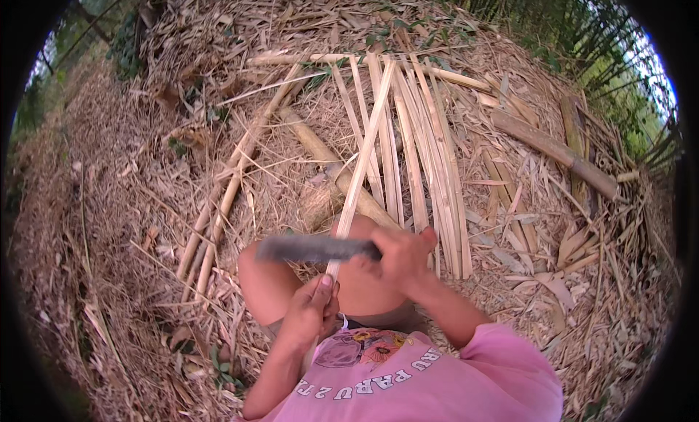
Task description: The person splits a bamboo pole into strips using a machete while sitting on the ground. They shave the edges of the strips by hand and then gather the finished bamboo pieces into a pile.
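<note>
My left hand is closed round the near end of a long, pale split bamboo strip, thumb on top. The strip slants away from me over my lap, its far end resting near the tips of other strips. In my right hand is a machete with a broad, dark blade, smeared by motion. The blade points left and crosses the strip just beyond my left hand; whether it touches the strip I cannot tell. Its handle is mostly hidden in my fist. Several more split bamboo strips lie fanned out ahead, right of the held one.
Bamboo poles lie on the left, and a thicker bamboo pole runs slantwise in front of my knees beside a cut block. Another thick pole lies at right. Dry leaves and shavings cover the ground.
</note>
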Motion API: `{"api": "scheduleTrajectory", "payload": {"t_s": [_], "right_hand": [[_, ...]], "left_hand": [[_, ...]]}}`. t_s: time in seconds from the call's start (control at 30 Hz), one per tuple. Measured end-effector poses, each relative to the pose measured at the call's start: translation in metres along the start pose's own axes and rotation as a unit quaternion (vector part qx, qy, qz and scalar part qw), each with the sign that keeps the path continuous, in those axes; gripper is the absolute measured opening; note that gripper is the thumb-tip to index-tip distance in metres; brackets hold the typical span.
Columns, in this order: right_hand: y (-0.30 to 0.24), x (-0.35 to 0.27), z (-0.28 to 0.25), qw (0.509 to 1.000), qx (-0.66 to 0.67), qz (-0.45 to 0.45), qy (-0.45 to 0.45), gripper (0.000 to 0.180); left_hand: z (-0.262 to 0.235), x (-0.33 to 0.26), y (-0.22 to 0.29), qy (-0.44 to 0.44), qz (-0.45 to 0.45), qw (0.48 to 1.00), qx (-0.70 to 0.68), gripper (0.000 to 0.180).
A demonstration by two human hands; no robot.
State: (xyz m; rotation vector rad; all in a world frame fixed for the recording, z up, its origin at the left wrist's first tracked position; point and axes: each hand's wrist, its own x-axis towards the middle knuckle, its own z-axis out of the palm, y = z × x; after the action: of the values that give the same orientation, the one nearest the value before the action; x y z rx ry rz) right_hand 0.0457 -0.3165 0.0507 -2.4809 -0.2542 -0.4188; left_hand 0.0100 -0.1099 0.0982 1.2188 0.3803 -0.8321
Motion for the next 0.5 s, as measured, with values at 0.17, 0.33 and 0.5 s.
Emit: {"api": "scheduleTrajectory", "payload": {"t_s": [0.17,0.33,0.5], "right_hand": [[-0.018,-0.012,0.014,0.998,0.024,-0.05,0.004,0.066],[-0.02,0.001,0.011,0.994,0.023,-0.099,0.039,0.071],[0.003,-0.003,0.007,0.99,-0.04,-0.12,0.07,0.077]], "left_hand": [[0.014,0.012,0.012,0.019,-0.005,0.999,0.038,0.027],[0.007,0.019,0.007,-0.019,-0.021,0.999,-0.026,0.026],[0.014,0.024,-0.017,-0.014,0.198,0.965,0.173,0.033]]}}
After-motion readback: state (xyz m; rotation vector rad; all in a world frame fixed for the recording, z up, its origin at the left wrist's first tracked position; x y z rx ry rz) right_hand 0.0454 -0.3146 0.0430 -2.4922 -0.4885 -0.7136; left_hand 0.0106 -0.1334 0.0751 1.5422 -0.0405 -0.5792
